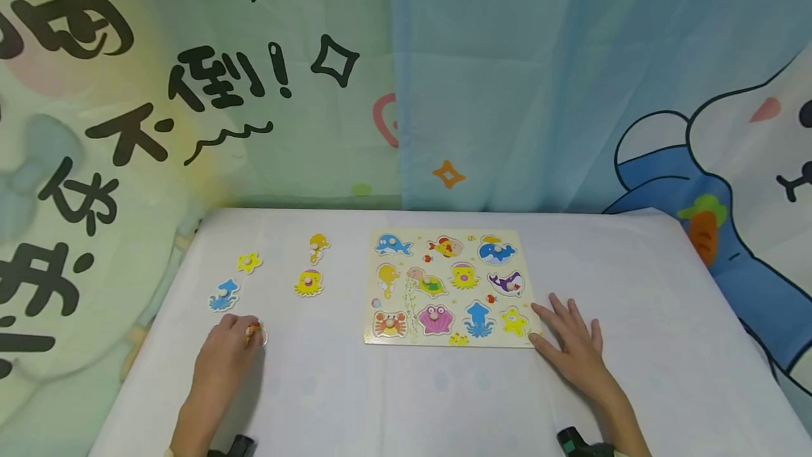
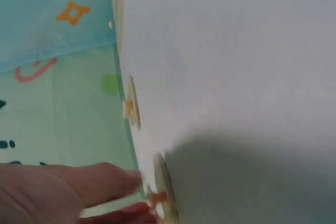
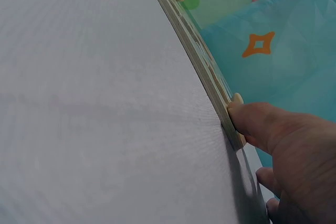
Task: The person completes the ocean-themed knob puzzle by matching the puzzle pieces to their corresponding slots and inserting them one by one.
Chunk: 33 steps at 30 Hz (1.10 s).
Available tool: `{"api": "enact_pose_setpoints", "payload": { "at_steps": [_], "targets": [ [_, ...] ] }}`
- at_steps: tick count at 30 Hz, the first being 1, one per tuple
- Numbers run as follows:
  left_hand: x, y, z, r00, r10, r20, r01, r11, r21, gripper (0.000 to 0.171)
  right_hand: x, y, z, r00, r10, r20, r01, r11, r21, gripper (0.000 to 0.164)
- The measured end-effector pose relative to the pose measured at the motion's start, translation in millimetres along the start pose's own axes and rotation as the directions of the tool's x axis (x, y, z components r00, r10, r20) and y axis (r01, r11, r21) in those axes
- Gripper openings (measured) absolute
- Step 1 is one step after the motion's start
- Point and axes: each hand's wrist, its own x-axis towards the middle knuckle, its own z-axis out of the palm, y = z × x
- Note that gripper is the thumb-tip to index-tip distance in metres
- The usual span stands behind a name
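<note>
My left hand is low over the table's left side, at a small puzzle piece with red and yellow colours that it partly covers. In the left wrist view, its blurred thumb and a finger are close around the peg of that piece; whether they pinch it is unclear. My right hand lies with spread fingers at the lower right corner of the sea-animal puzzle board. Its thumb presses the board's edge in the right wrist view.
Loose pieces lie left of the board: a yellow starfish, a blue squid, a seahorse and an octopus. The white-covered table meets a printed curtain at the back.
</note>
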Motion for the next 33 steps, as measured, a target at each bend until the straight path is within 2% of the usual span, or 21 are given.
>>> {"api": "enact_pose_setpoints", "payload": {
  "at_steps": [2, 4, 10, 15, 20, 23, 26, 29, 33],
  "targets": [
    [-0.1, -6.7, -1.9, 0.997, -0.032, 0.068, 0.031, 0.999, 0.016, 0.027, 0, 0, 0, 1.0, -0.004, -0.002, 0.004, 1.0, -0.007, 0.057],
    [0.5, -11.5, -2.3, 0.994, -0.032, 0.105, 0.032, 0.999, 0.005, 0.027, -1, 0, 0, 1.0, -0.003, -0.001, 0.003, 1.0, -0.01, 0.057],
    [4.0, -18.9, -0.7, 0.997, 0.03, 0.073, -0.029, 0.999, -0.019, 0.02, -3, 2, 1, 1.0, 0.001, -0.002, -0.001, 1.0, 0.0, 0.057],
    [6.9, -21.1, -4.1, 0.992, -0.008, 0.129, 0.01, 1.0, -0.022, 0.019, -3, 0, 5, 1.0, -0.003, -0.008, 0.003, 1.0, 0.003, 0.057],
    [10.9, -19.7, -7.7, 0.99, -0.017, 0.14, 0.023, 0.999, -0.039, 0.019, -2, -2, 6, 1.0, -0.007, -0.009, 0.007, 1.0, 0.0, 0.057],
    [15.2, -11.0, -6.5, 0.992, -0.001, 0.127, 0.008, 0.998, -0.057, 0.019, -2, -1, 5, 1.0, -0.013, -0.008, 0.013, 1.0, 0.0, 0.057],
    [22.4, 5.4, -0.1, 0.992, 0.044, 0.12, -0.033, 0.996, -0.087, 0.019, -2, 0, 4, 1.0, -0.017, -0.005, 0.017, 1.0, -0.006, 0.056],
    [32.7, 28.7, 10.4, 0.987, 0.136, 0.09, -0.125, 0.984, -0.127, 0.017, -2, 1, 2, 1.0, -0.019, -0.003, 0.019, 1.0, -0.008, 0.056],
    [50.0, 64.9, 24.0, 0.964, 0.257, 0.073, -0.243, 0.956, -0.162, 0.014, 0, 1, 1, 1.0, -0.018, 0.003, 0.018, 1.0, 0.001, 0.057]
  ]
}}
